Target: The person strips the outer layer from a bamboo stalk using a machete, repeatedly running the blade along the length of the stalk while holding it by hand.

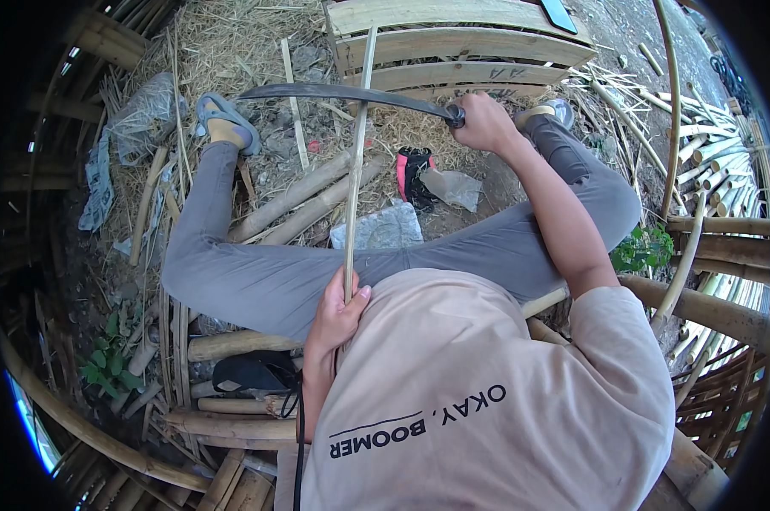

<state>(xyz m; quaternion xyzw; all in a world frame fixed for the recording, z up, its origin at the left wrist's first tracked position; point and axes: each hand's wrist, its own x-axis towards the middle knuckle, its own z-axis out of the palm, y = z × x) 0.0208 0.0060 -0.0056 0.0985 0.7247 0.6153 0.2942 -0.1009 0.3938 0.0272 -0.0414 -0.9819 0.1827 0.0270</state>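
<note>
The person wears a loose beige short-sleeved T-shirt (pixel 487 400) with a line of black lettering and a thin black underline across the front. Grey trousers (pixel 266 272) cover both legs down to the ankles. On the feet are grey-blue open sandals (pixel 223 115) with straps. Both forearms are bare, and the left hand (pixel 338 319) and right hand (pixel 485 122) wear no gloves.

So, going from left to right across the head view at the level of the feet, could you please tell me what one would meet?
Crumpled plastic sheet → sandalled foot → thin bamboo strip held by the left hand → right hand gripping the curved blade's handle → other foot → stacked bamboo poles.
</note>
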